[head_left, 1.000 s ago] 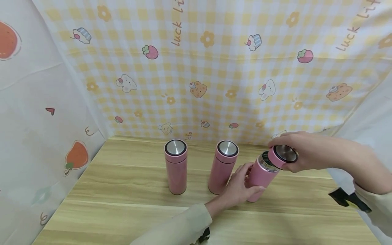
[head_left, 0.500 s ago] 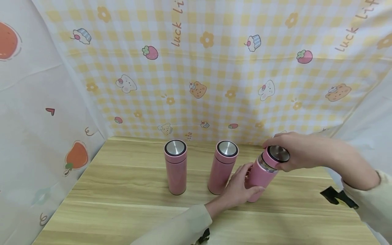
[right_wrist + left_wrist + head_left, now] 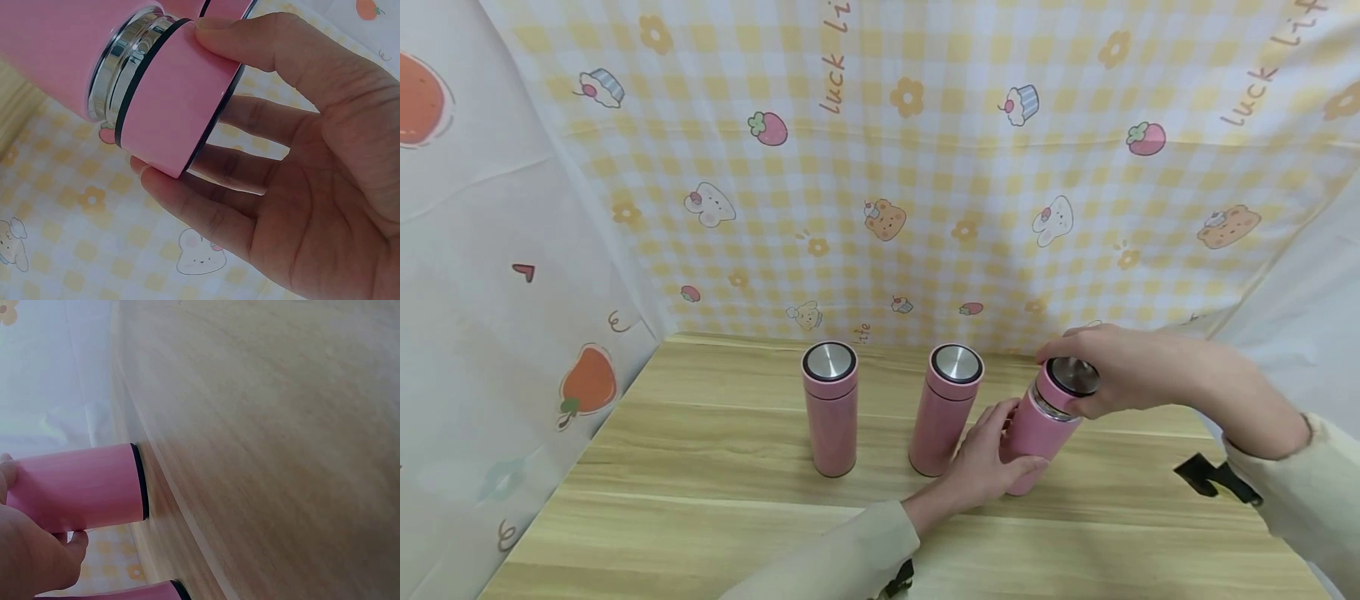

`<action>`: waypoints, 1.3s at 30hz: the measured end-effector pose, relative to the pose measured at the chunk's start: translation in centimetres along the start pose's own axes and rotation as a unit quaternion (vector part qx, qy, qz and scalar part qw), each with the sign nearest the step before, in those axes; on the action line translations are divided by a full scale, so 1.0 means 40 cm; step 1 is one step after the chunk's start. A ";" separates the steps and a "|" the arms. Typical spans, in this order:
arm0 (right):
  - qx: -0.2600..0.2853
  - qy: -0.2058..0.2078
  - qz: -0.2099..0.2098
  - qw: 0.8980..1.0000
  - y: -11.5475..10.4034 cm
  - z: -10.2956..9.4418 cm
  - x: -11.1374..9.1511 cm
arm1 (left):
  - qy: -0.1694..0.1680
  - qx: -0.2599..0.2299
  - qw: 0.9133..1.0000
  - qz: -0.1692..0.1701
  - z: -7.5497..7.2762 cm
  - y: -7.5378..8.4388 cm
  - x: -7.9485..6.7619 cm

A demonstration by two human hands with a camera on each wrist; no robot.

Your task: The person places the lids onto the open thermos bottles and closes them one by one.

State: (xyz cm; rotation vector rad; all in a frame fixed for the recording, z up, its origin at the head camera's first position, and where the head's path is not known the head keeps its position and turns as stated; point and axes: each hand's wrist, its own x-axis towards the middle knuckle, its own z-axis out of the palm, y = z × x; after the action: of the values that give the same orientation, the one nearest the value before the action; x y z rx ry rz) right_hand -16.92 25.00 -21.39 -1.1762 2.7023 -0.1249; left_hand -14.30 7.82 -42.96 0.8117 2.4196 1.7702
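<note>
At the right of the head view stands a pink thermos bottle. My left hand grips its body from the left, fingers behind and thumb in front. My right hand holds the pink lid, with its steel disc top, between thumb and fingers over the bottle's mouth. In the right wrist view a band of the shiny steel neck shows between the lid and the body. The left wrist view shows the bottle's dark base rim down at the table.
Two more pink thermoses with lids on stand to the left, one in the middle close to my left hand and another farther left. Beneath them is a wood-grain table. A yellow checked cloth hangs behind.
My right hand has brought the lid left and onto the bottle's neck, covering the mouth that showed open a second ago. The left hand and the bottle have hardly moved.
</note>
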 end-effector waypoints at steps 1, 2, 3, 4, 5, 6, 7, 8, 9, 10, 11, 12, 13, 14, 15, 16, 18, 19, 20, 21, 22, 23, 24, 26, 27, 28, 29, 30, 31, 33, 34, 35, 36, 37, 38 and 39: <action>0.001 0.000 0.000 1.000 0.000 0.000 0.001 | 0.000 0.000 1.000 -0.001 0.000 0.000 0.000; 0.002 0.000 0.000 1.000 0.000 0.001 0.002 | 0.000 0.000 1.000 -0.002 0.000 0.000 0.000; 0.002 0.001 -0.001 1.000 -0.001 0.001 0.003 | 0.000 0.000 1.000 -0.002 -0.001 0.000 0.000; 0.004 0.002 -0.002 1.000 0.000 0.002 0.004 | 0.000 -0.001 1.000 -0.002 -0.001 -0.001 0.000; 0.004 0.003 -0.005 1.000 0.000 0.002 0.006 | 0.000 -0.001 1.000 -0.001 -0.001 -0.001 0.000; 0.005 0.003 -0.008 1.000 -0.001 0.003 0.008 | 0.000 -0.002 1.000 0.000 -0.001 -0.001 0.000; 0.005 0.003 -0.011 1.000 -0.001 0.004 0.010 | 0.000 -0.003 1.000 0.001 -0.002 -0.001 0.000; 0.008 0.001 -0.015 1.000 -0.001 0.005 0.012 | 0.001 -0.002 1.000 0.003 -0.001 -0.001 0.001; 0.009 -0.002 -0.019 1.000 -0.001 0.006 0.013 | 0.001 -0.002 1.000 0.005 -0.001 -0.002 0.001; 0.013 -0.005 -0.021 1.000 0.000 0.007 0.014 | 0.001 -0.002 1.000 0.006 -0.001 -0.001 0.001; 0.015 -0.008 -0.024 1.000 0.000 0.008 0.014 | 0.001 -0.002 1.000 0.006 0.000 -0.001 0.001; 0.018 -0.011 -0.026 0.999 0.000 0.009 0.014 | 0.000 -0.002 1.000 0.006 0.000 -0.001 0.000; 0.022 -0.013 -0.026 0.999 0.000 0.010 0.014 | 0.000 -0.002 1.000 0.005 0.000 0.000 0.000; 0.025 -0.015 -0.026 0.999 0.000 0.010 0.014 | 0.000 -0.002 1.000 0.005 0.000 0.000 -0.001; 0.026 -0.015 -0.025 0.999 0.000 0.011 0.014 | 0.000 -0.003 1.000 0.004 0.000 0.001 -0.001; 0.029 -0.015 -0.024 0.999 -0.001 0.011 0.014 | 0.000 -0.002 1.000 0.003 -0.001 0.002 -0.002; 0.034 -0.017 -0.018 0.999 -0.002 0.011 0.014 | 0.001 0.000 1.000 0.003 -0.001 0.003 -0.002; 0.037 -0.020 -0.014 0.999 -0.003 0.011 0.015 | 0.002 0.001 1.000 0.003 -0.002 0.003 -0.003; 0.039 -0.023 -0.009 0.999 -0.005 0.012 0.015 | 0.002 0.002 1.000 0.004 -0.002 0.003 -0.003; 0.043 -0.027 -0.003 0.999 -0.006 0.012 0.015 | 0.001 0.002 1.000 0.004 -0.002 0.003 -0.003; 0.045 -0.030 0.002 0.999 -0.007 0.013 0.015 | 0.000 0.003 1.000 0.004 -0.002 0.003 -0.003; 0.047 -0.033 0.007 0.998 -0.008 0.014 0.015 | -0.001 0.002 1.000 0.004 -0.002 0.003 -0.003; 0.050 -0.036 0.011 0.998 -0.009 0.014 0.015 | -0.002 0.002 1.000 0.004 -0.001 0.003 -0.003; 0.049 -0.036 0.012 0.998 -0.009 0.017 0.016 | -0.003 0.001 1.000 0.004 -0.001 0.003 -0.003; 0.048 -0.035 0.013 0.998 -0.009 0.018 0.016 | -0.003 0.001 1.000 0.003 -0.001 0.002 -0.003; 0.047 -0.033 0.012 0.998 -0.010 0.019 0.016 | -0.003 0.000 1.000 0.003 -0.001 0.002 -0.003; 0.046 -0.031 0.012 0.998 -0.010 0.019 0.017 | -0.003 0.000 1.000 0.002 -0.001 0.001 -0.003; 0.046 -0.031 0.016 0.998 -0.010 0.020 0.017 | -0.002 0.000 1.000 0.001 -0.002 0.001 -0.002; 0.045 -0.030 0.018 0.998 -0.011 0.020 0.018 | -0.002 0.001 1.000 0.001 -0.002 0.000 -0.002; 0.042 -0.030 0.022 0.998 -0.012 0.021 0.019 | -0.001 0.002 1.000 0.000 -0.002 -0.001 -0.002; 0.041 -0.030 0.025 0.998 -0.013 0.021 0.020 | -0.002 0.003 1.000 0.000 -0.002 -0.001 -0.002; 0.039 -0.031 0.030 0.998 -0.014 0.022 0.021 | -0.002 0.005 1.000 0.000 -0.002 -0.001 -0.002; 0.037 -0.031 0.033 0.998 -0.015 0.022 0.021 | -0.001 0.007 1.000 0.001 -0.002 -0.001 -0.002; 0.035 -0.030 0.033 0.998 -0.016 0.023 0.022 | -0.002 0.008 1.000 0.001 -0.002 -0.001 -0.002; 0.032 -0.030 0.035 0.998 -0.017 0.023 0.023 | -0.002 0.009 1.000 0.001 -0.002 -0.001 -0.002; 0.029 -0.029 0.037 0.998 -0.017 0.024 0.024 | -0.002 0.010 1.000 0.001 -0.002 -0.001 -0.002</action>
State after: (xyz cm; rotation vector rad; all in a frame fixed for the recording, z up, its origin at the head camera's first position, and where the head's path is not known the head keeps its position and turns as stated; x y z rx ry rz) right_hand -16.85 23.83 -22.36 -1.0462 2.6689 -0.1566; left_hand -14.25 7.72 -43.00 0.8188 2.4399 1.7451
